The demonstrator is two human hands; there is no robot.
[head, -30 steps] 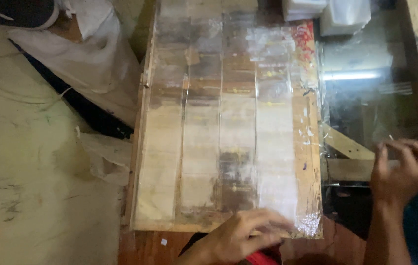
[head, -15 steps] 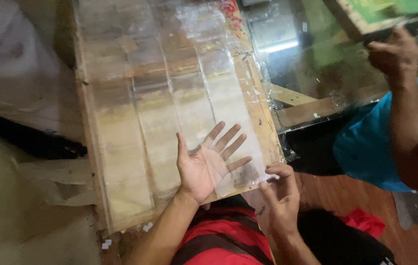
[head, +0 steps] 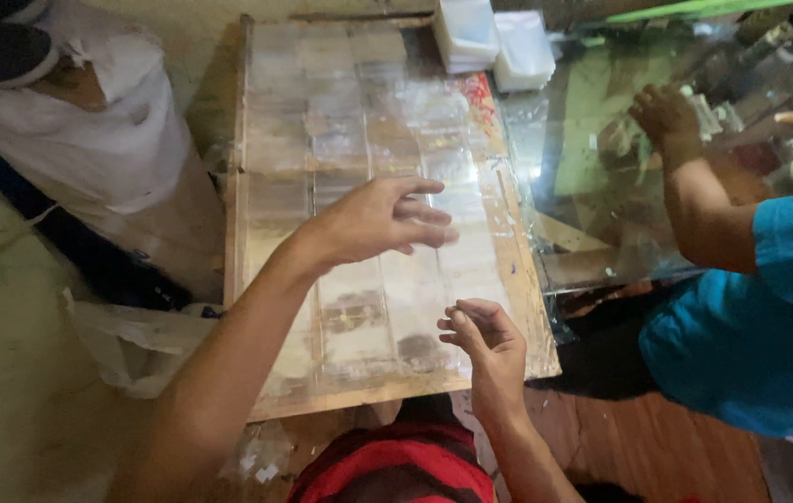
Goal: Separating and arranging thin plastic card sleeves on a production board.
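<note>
Hovering over a wooden board (head: 257,186) covered with rows of clear plastic sheets (head: 373,140), the left hand (head: 373,222) is spread flat, fingers (head: 420,212) stretched out and a little apart, holding nothing; whether the fingertips touch the plastic below them cannot be told. The right hand (head: 485,340) sits nearer the body, just beyond the near edge of the board, its thumb and forefinger pinched together; whether something thin is caught between them is too small to tell. The sheets lie directly under and ahead of the left fingers, and just left of the right fingers.

Past the left fingertips, at the far end of the board, stand two stacks of white packets (head: 494,37). To the right of the fingers a glass pane (head: 592,186) lies beside the board, and another person in a blue shirt (head: 760,326) rests a hand (head: 667,116) on it. Left of the board hangs a pale cloth (head: 98,158), with a crumpled plastic bag (head: 126,340) on the floor near the left forearm.
</note>
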